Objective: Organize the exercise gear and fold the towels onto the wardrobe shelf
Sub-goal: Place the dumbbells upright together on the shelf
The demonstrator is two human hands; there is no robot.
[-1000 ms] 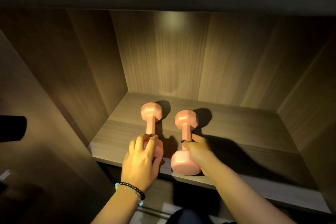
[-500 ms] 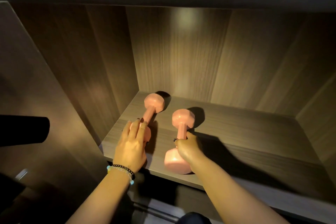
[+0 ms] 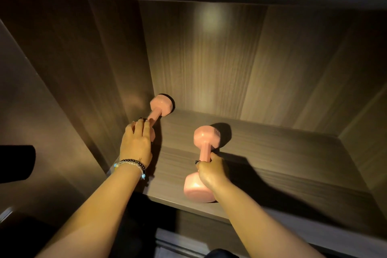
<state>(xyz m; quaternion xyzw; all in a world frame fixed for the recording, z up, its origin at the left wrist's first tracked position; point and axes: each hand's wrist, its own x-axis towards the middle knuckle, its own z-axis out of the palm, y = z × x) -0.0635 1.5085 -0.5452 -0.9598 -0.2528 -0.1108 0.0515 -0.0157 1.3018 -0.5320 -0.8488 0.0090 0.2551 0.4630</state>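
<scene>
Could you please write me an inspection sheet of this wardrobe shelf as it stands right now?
Surface: wooden wardrobe shelf, dimly lit, with side and back panels.
Job's things: two pink dumbbells lying on the shelf; left dumbbell has its far head in the back left corner, right dumbbell lies nearer the front edge. No towels seen.
Clutter: nothing seen.
Hands: left hand rests with straight fingers on the left dumbbell's near end; right hand grips the right dumbbell's handle.
Cables: nothing seen.
Surroundings: a dark object at the left edge, too dark to identify; beaded bracelets on the left wrist.
</scene>
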